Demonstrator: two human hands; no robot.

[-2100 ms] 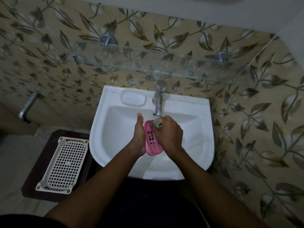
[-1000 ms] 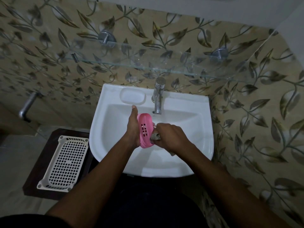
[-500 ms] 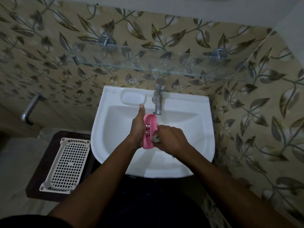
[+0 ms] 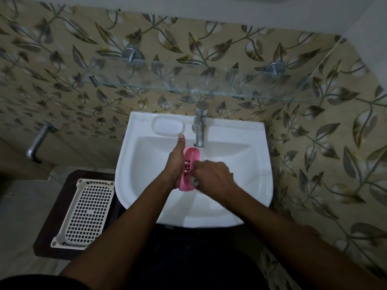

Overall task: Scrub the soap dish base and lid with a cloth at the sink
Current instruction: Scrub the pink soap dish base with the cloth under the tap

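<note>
My right fingers [image 4: 199,164] were curled shut around the cloth [image 4: 195,181], mostly hidden under my right hand [image 4: 211,176], pressing it to the slotted face of the pink soap dish [image 4: 189,166]. My left hand [image 4: 174,164] clamped the dish from the left, thumb pointing far, holding it on edge so the slots faced the cloth. I kept it over the sink [image 4: 257,164], just near of the tap [image 4: 200,126], so drips fell into the bowl. Whether this was base or lid, I could not tell.
</note>
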